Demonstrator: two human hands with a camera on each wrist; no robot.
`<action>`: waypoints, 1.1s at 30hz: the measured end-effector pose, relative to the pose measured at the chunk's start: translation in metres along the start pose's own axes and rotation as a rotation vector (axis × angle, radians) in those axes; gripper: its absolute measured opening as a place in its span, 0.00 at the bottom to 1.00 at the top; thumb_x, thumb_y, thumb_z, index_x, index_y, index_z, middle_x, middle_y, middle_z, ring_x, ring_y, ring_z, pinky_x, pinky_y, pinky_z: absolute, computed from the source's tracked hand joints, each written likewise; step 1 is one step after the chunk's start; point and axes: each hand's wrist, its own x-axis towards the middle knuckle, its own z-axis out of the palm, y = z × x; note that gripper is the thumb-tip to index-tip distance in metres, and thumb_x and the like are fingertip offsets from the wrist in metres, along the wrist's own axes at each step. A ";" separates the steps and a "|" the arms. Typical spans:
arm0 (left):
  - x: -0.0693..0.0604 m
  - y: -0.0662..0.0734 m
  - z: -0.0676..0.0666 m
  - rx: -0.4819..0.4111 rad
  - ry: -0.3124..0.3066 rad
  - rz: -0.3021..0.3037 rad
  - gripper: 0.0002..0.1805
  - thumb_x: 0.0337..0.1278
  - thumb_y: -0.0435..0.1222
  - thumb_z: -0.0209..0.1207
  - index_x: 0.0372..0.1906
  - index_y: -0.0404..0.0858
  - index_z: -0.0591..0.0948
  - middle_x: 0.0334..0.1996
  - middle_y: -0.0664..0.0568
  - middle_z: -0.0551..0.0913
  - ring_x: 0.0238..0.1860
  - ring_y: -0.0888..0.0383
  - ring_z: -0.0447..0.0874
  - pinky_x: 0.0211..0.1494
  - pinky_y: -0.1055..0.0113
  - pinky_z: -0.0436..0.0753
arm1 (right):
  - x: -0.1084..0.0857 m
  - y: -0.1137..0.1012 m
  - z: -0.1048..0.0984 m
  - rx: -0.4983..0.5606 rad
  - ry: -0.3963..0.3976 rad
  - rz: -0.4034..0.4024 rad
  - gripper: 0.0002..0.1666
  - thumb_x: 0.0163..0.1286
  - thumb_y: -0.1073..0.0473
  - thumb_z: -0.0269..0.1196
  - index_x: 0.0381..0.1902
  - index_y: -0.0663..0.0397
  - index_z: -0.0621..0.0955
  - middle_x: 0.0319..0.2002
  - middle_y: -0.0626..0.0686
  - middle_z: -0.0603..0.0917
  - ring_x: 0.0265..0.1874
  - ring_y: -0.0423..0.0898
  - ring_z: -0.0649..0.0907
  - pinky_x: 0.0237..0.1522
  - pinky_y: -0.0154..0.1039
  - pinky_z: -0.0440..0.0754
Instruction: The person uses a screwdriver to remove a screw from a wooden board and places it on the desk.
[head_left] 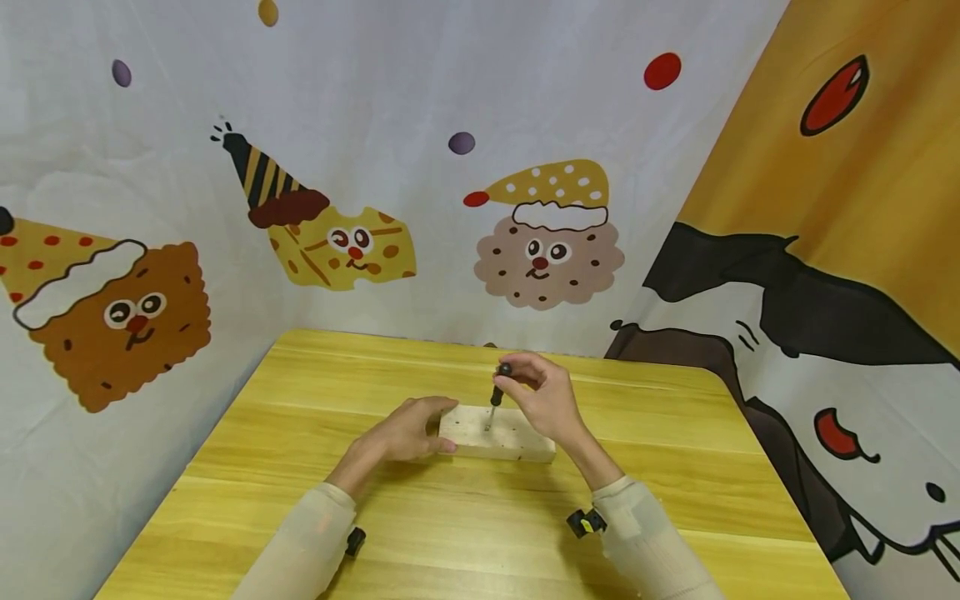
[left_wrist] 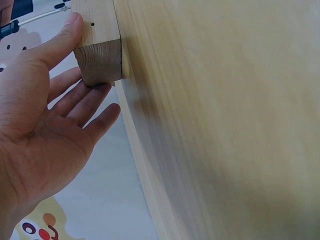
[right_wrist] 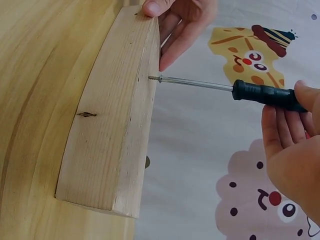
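A wooden block (head_left: 517,442) lies on the tabletop (head_left: 457,533), its long side running roughly left to right before the person. The left hand (head_left: 408,429) grips its left end, thumb on one side and fingers on the other. The right hand (head_left: 547,400) pinches the black handle of a screwdriver (head_left: 497,394) between thumb and fingers. The screwdriver stands nearly upright over the block, leaning slightly, and its tip meets the head of a screw (right_wrist: 154,78) set in the upper face (part of the thread shows above the wood). A dark knot (right_wrist: 86,114) marks one long side of the block.

Both arms wear pale sleeves (head_left: 303,533), with a small dark gadget (head_left: 587,523) near the right cuff and another near the left. Behind the tabletop hangs a pale cloth (head_left: 375,83) printed with cartoon snacks in party hats; a mustard-coloured part with a large cartoon animal fills the right.
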 end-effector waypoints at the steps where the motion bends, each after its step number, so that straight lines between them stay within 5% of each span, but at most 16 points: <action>1: 0.000 0.000 0.000 0.002 0.001 0.000 0.44 0.71 0.46 0.77 0.84 0.35 0.74 0.82 0.39 0.77 0.84 0.37 0.74 0.88 0.37 0.74 | 0.000 0.000 0.000 -0.001 -0.005 -0.007 0.16 0.78 0.66 0.74 0.61 0.59 0.89 0.51 0.62 0.96 0.50 0.53 0.96 0.62 0.35 0.93; 11: 0.000 0.002 0.000 -0.019 0.005 -0.008 0.44 0.70 0.45 0.78 0.84 0.34 0.74 0.82 0.39 0.77 0.84 0.37 0.74 0.87 0.36 0.74 | -0.001 0.006 0.001 0.001 -0.013 -0.066 0.17 0.81 0.68 0.70 0.64 0.60 0.89 0.53 0.66 0.94 0.51 0.53 0.95 0.60 0.33 0.93; 19: -0.001 0.003 0.000 -0.025 0.003 -0.018 0.44 0.71 0.45 0.78 0.84 0.35 0.73 0.83 0.39 0.77 0.85 0.37 0.73 0.87 0.35 0.74 | -0.002 0.007 0.001 -0.020 0.021 -0.054 0.17 0.77 0.67 0.75 0.61 0.56 0.91 0.54 0.61 0.90 0.47 0.43 0.93 0.57 0.32 0.93; 33: -0.001 0.003 -0.001 -0.007 -0.011 -0.012 0.44 0.72 0.46 0.77 0.85 0.35 0.72 0.84 0.40 0.76 0.85 0.38 0.73 0.88 0.37 0.74 | 0.000 0.002 -0.001 -0.029 0.010 -0.024 0.18 0.76 0.67 0.76 0.61 0.58 0.90 0.48 0.61 0.94 0.46 0.44 0.93 0.57 0.34 0.93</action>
